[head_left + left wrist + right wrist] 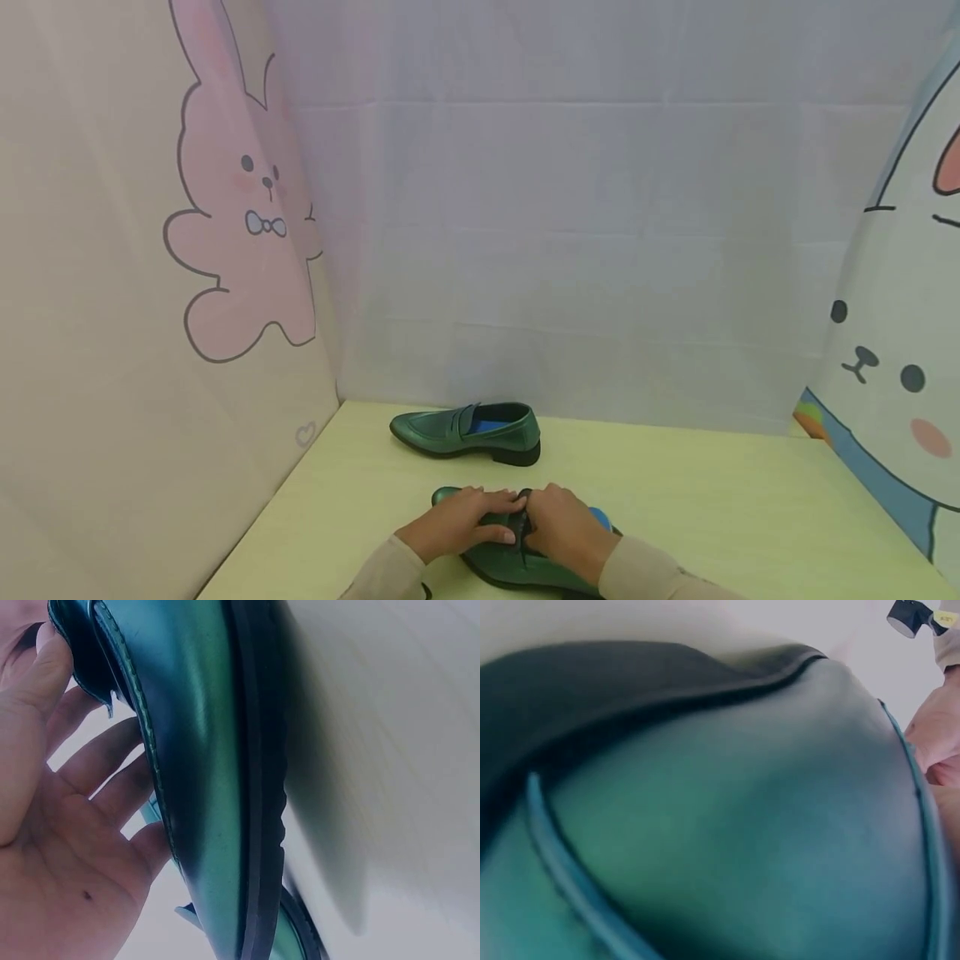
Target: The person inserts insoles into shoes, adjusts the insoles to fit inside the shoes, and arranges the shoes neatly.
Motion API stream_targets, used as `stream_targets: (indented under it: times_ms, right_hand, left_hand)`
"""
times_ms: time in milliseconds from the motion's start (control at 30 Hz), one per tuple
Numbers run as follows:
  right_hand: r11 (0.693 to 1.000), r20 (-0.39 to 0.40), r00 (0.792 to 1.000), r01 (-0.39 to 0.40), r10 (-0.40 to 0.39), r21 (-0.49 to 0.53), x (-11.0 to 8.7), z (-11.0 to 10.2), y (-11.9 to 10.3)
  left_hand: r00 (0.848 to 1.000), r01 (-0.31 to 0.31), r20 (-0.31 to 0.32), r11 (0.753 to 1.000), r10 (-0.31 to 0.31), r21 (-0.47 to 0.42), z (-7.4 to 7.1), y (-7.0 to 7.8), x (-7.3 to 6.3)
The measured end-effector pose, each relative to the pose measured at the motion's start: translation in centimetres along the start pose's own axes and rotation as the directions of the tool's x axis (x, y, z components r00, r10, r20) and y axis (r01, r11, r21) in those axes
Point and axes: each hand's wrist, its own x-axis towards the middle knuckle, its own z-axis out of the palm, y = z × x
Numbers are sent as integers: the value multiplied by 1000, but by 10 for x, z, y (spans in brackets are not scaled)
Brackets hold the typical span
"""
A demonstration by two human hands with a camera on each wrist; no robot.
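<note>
A shiny green loafer (510, 567) with a dark sole stands on the table below both hands, its toe pointing left. My left hand (468, 521) reaches across its front, thumb and fingers at the strap. In the left wrist view the thumb (49, 667) lies against the dark flap, with the other fingers bent behind the upper. My right hand (566, 529) is curled at the shoe's opening and grips the upper near the strap; its fingertips are hidden. A blue patch (600, 517) shows behind it. The right wrist view is filled by the green upper (727, 817).
A matching green loafer (465, 433) with a blue inside stands farther back on the pale yellow table (675, 492), toe left. White cloth (585, 250) hangs behind. Side curtains show a pink rabbit (247, 250) at left and a white cartoon animal (885, 467) at right.
</note>
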Motion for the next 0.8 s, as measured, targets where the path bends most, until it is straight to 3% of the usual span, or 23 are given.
stream_targets:
  times_ms: [267,800]
  right_hand:
    - [1000,21,1000,18,-18,-1,-1,10,2]
    - [997,0,997,73,-73,-11,-3,9,2]
  left_hand:
    - [1000,-11,2,1000,11,-11,1,3,-2]
    - [1000,-17,-1,1000,17,-20,3,-1,-1]
